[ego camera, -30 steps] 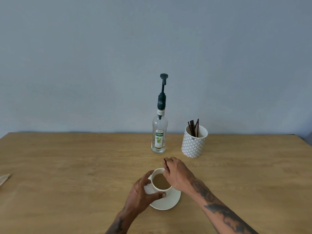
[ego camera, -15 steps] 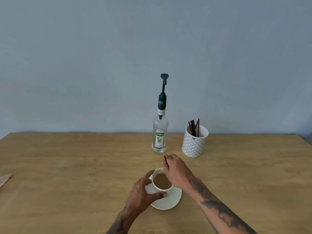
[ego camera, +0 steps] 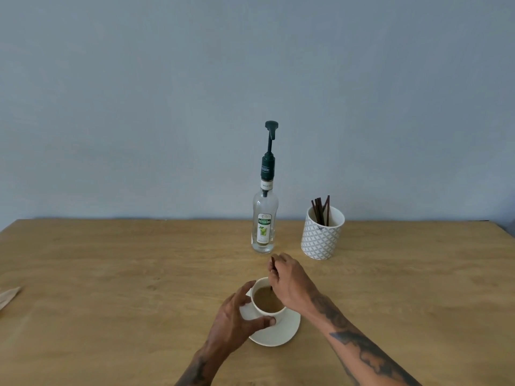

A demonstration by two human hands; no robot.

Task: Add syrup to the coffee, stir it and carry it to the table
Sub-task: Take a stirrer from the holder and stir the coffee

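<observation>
Head camera looks down at two hands over a drink. The right hand (ego camera: 289, 285) pinches a thin dark brown stir stick (ego camera: 274, 270) between curled fingers, and the low end of the stick dips into the coffee. The left hand (ego camera: 237, 319) wraps its thumb and fingers round the side of the small round white cup (ego camera: 264, 312) to keep it from sliding. The cup is full of light brown coffee (ego camera: 267, 300) and sits on a round white saucer (ego camera: 281, 334), close to the person on the wide wooden table top (ego camera: 111, 274).

Behind the cup stands a tall clear glass syrup bottle with a dark green pump (ego camera: 264, 218), upright and apart from both hands. Just to its right is a white pot with a grey pattern (ego camera: 322, 235) holding more dark sticks.

This looks like the stirring step, so the syrup is likely in the coffee already. Next the stick should come out and be put down. Then the cup and saucer need to be lifted together, slow and flat, because the coffee sits high and could spill.
</observation>
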